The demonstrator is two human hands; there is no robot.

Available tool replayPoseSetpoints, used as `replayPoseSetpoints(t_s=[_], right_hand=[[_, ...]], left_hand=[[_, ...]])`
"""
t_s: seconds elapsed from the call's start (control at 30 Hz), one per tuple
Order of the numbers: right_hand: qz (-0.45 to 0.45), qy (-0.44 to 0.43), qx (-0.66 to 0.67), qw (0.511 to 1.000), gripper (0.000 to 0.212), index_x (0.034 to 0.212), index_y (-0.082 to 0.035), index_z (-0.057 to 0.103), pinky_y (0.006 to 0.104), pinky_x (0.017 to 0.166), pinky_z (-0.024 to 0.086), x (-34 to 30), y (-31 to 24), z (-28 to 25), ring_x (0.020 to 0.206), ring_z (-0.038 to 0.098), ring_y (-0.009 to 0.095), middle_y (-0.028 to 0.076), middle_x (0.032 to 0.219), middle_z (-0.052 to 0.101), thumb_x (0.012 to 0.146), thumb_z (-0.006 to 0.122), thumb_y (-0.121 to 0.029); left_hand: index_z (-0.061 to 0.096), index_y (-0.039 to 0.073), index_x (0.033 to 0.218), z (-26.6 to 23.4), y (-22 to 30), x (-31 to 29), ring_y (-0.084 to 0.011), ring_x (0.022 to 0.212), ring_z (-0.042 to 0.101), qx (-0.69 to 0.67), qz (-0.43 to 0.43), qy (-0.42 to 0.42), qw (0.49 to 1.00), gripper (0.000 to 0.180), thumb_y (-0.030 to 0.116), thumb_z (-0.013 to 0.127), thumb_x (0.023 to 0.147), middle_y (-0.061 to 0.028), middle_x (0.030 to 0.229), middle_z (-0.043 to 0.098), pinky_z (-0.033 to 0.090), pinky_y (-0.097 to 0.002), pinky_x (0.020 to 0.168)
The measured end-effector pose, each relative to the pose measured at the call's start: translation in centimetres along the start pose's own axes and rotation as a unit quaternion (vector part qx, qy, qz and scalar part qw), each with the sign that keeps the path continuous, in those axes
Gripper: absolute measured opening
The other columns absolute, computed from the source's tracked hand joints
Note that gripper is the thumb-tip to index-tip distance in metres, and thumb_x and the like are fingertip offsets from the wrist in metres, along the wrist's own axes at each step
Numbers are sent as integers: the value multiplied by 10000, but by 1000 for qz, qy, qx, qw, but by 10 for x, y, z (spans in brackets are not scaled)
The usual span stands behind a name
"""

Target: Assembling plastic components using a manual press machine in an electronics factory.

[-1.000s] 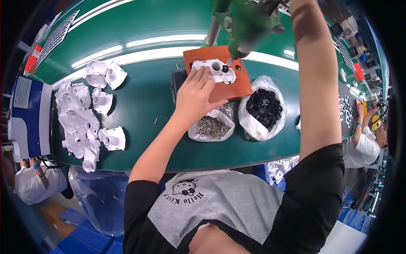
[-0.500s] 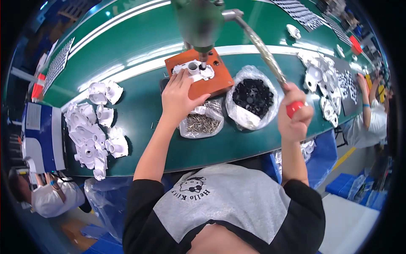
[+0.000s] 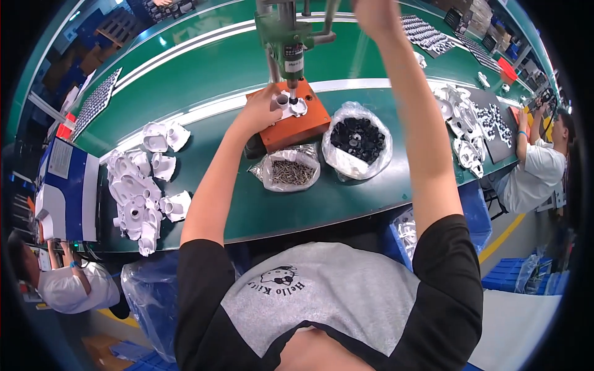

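One white plastic part [image 3: 300, 109] on orange block [image 3: 317, 113], under green metal press [image 3: 291, 52]; looks half done. Left hand [image 3: 258, 112] touches part. Right hand [image 3: 377, 18] high, blurred. Can't tell either grip. White plastic pile [image 3: 131, 204], left, looks undone.

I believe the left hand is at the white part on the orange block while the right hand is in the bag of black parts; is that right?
Not quite: the head view shows the right hand at its upper edge, not in the bag. The left hand is indeed at the white part.
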State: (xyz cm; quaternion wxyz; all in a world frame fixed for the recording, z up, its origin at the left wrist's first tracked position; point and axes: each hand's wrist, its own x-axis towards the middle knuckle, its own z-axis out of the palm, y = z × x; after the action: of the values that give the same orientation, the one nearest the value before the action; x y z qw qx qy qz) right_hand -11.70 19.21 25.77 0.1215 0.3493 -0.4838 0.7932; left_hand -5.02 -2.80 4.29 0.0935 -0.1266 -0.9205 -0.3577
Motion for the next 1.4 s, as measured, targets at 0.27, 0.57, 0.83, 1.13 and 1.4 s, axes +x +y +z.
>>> replayPoseSetpoints(t_s=[0.27, 0.57, 0.83, 1.13, 1.4], right_hand=[[70, -102, -213, 969, 427, 1280, -14, 462, 339, 985, 378, -33, 78, -44, 1143, 528, 203, 142, 1235, 558, 915, 474, -236], [103, 9, -756, 646, 502, 1221, -92, 517, 505, 1033, 221, -282, 26, -233, 1313, 323, 344, 151, 1399, 383, 760, 667, -222], [239, 30, -786, 570, 576, 1342, -143, 439, 547, 1021, 226, -325, 16, -256, 1330, 302, 328, 130, 1472, 298, 808, 619, -260], [262, -45, -733, 627, 512, 1186, -138, 585, 428, 865, 449, -284, 0, -249, 1013, 523, 358, 170, 1106, 573, 683, 670, -180], [280, 61, -403, 869, 682, 1276, -36, 427, 313, 830, 479, -275, -19, -173, 1027, 578, 206, 153, 1135, 606, 702, 763, -186]], left_hand=[[528, 218, 1167, -40, -1, -14, -331, 956, 602, 107, -72, 118, 985, 555, 336, 735, 666, -134, 1017, 588, 489, -394, 827], [396, 49, 1145, -58, -100, -6, -381, 805, 644, -1, -135, 338, 931, 647, 351, 772, 715, -268, 951, 625, 502, -415, 709], [412, 5, 1244, -62, -127, -30, -410, 902, 611, 160, -199, 301, 919, 564, 197, 660, 775, -290, 1048, 582, 496, -445, 808], [609, 8, 1019, -136, -276, -134, -375, 879, 626, 429, -247, 117, 861, 282, 195, 513, 832, -216, 897, 659, 504, -440, 759], [554, -26, 1015, -90, -38, -105, -118, 714, 610, -110, -237, 263, 929, 212, 154, 559, 903, -48, 768, 603, 489, -250, 630]])
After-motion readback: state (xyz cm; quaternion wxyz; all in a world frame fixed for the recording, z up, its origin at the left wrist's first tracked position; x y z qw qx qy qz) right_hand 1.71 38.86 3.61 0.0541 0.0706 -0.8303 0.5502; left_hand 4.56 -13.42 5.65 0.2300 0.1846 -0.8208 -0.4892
